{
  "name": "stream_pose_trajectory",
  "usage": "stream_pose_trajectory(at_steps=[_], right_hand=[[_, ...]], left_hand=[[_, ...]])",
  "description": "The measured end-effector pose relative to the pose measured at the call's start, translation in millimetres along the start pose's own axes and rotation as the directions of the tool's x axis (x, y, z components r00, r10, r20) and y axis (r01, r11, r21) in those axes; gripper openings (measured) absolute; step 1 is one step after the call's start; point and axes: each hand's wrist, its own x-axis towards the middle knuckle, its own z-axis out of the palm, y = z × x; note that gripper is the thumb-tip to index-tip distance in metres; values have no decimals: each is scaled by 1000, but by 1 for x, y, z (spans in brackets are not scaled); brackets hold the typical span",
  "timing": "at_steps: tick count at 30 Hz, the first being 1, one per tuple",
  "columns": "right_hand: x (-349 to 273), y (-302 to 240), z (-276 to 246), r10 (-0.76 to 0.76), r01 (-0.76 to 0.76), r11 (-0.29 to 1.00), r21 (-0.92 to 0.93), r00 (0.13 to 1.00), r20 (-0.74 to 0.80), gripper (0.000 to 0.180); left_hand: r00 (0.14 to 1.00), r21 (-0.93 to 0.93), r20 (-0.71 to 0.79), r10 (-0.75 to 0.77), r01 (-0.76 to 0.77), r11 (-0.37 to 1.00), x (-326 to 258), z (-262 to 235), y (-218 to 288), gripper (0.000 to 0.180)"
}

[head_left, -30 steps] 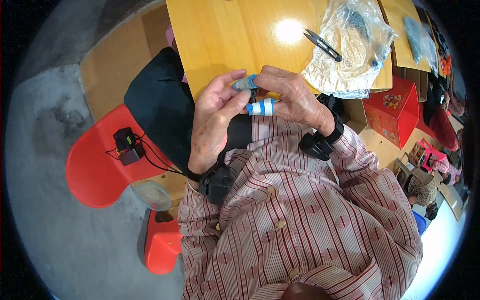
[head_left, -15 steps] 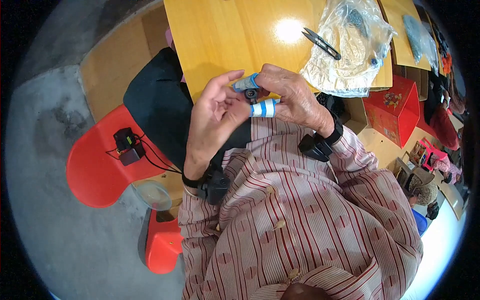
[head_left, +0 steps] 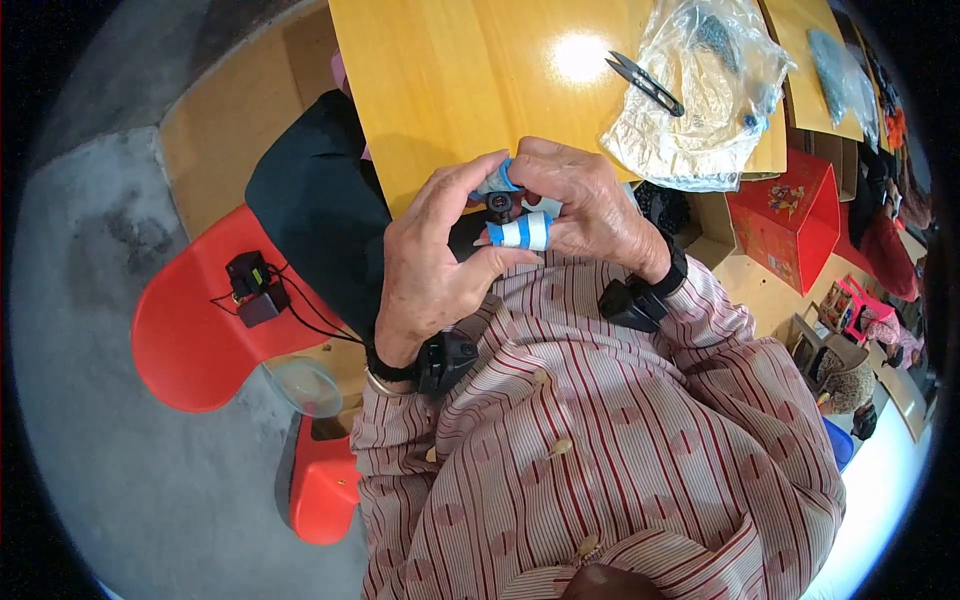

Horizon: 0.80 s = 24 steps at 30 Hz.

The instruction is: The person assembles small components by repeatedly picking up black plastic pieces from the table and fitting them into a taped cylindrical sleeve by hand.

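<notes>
Over the near edge of the yellow table (head_left: 450, 90), my right hand (head_left: 590, 200) has its forefinger and thumb wrapped in blue and white bands. A small black round part (head_left: 499, 203) sits between these two wrapped fingers, which close on it. My left hand (head_left: 430, 250) reaches round from the left with forefinger and thumb stretched and apart. Its forefinger touches the upper band (head_left: 496, 180); its thumb lies just under the lower band (head_left: 522, 232). The other left fingers are mostly hidden. Black straps with small boxes circle both wrists.
Black thread snips (head_left: 648, 84) lie at the edge of a clear plastic bag (head_left: 700, 130) on the table's right. A red box (head_left: 790, 220) stands beyond it. At left are a red chair (head_left: 200, 320) with a wired black device (head_left: 257, 290), and a clear bowl (head_left: 306, 388).
My left hand has turned over, so its back now shows, and its forefinger and thumb have come round the wrapped fingers. My right hand has hardly moved.
</notes>
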Motion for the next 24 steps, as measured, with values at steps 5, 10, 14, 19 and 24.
stream_pose_trajectory(at_steps=[5, 10, 14, 19, 24], right_hand=[[-1, 1, 0, 34, -34, 999, 2, 999, 16, 34], [-1, 3, 1, -30, 30, 999, -22, 1000, 3, 38], [-2, 3, 1, 2, -2, 1000, 12, 1000, 18, 39], [-3, 2, 3, 13, -13, 999, 45, 1000, 9, 35], [-2, 5, 1, 5, -6, 1000, 24, 999, 35, 36]], left_hand=[[997, 80, 51, 61, -65, 995, 3, -5, 2, 74], [995, 82, 34, 92, -95, 992, 2, -5, 2, 74], [994, 86, 2, 108, -108, 990, 1, -2, 0, 70], [992, 93, 7, 128, -128, 987, 3, -5, 2, 66], [997, 47, 10, 83, -83, 995, 3, -5, 0, 65]])
